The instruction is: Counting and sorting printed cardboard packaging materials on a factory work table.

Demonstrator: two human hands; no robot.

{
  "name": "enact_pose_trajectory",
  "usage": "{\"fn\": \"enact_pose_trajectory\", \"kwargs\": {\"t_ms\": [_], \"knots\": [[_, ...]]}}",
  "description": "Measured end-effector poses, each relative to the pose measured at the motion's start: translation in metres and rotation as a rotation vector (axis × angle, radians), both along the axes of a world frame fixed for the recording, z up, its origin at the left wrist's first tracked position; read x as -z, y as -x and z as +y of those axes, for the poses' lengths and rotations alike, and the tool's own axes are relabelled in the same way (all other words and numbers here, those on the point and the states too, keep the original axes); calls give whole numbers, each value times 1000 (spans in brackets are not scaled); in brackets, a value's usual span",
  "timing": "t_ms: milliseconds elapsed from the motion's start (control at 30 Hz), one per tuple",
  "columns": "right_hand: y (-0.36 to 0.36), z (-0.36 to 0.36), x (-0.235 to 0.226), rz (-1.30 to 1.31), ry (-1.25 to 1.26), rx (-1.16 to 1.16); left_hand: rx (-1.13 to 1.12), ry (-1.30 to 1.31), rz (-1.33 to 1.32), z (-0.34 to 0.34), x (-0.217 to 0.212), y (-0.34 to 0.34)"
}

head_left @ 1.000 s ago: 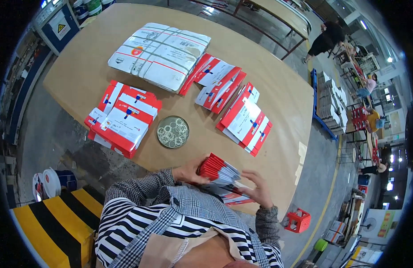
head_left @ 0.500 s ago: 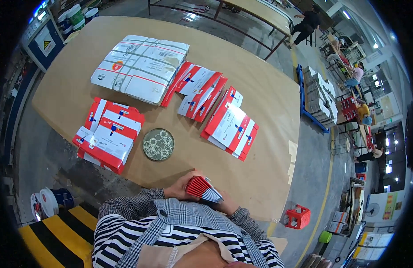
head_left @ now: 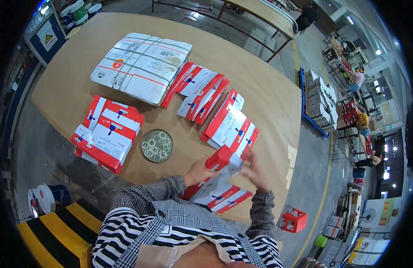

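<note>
Close in front of me, a batch of folded red-and-white cartons [head_left: 217, 193] spreads apart above the table's near edge. My left hand [head_left: 198, 172] is closed on its left side. My right hand [head_left: 256, 173] is beside the upper right part, its fingers smeared by motion. Left of the hands, a round dish [head_left: 157, 145] holds several pale rubber bands. Farther left lies a stack of red-and-white cartons [head_left: 109, 136]. Beyond my hands sit two more carton stacks, one on the right [head_left: 231, 125] and one nearer the middle [head_left: 199, 96].
A strapped white bundle [head_left: 141, 67] lies at the far left of the brown-covered table [head_left: 269, 107]. A red stool [head_left: 294, 220] stands on the floor at right, and a blue pallet [head_left: 314, 120] with stacked cartons beyond. Other people are in the distance.
The cartons, a narrow fanned bundle half a second ago, are now spread apart. Both hands have moved forward and to the right, the right hand farther from the left.
</note>
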State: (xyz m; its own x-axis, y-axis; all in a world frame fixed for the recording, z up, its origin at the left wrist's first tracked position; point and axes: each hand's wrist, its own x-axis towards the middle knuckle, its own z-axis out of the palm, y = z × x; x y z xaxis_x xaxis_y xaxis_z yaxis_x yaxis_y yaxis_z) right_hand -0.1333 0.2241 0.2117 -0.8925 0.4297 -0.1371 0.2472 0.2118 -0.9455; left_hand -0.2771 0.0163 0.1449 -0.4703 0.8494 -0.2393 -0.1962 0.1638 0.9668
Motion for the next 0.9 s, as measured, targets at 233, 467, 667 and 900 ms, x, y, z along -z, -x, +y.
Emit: {"fn": "enact_pose_trajectory", "kwargs": {"t_ms": [233, 467, 667, 900], "knots": [[123, -4, 65, -499, -665, -99, 181, 258, 49, 81, 88, 2], [164, 23, 211, -439, -504, 67, -200, 857, 91, 99, 116, 10], [174, 0, 221, -436, -418, 230, -355, 921, 652, 100, 150, 0], [172, -1, 229, -389, -512, 349, -449, 840, 804, 108, 173, -3]]}}
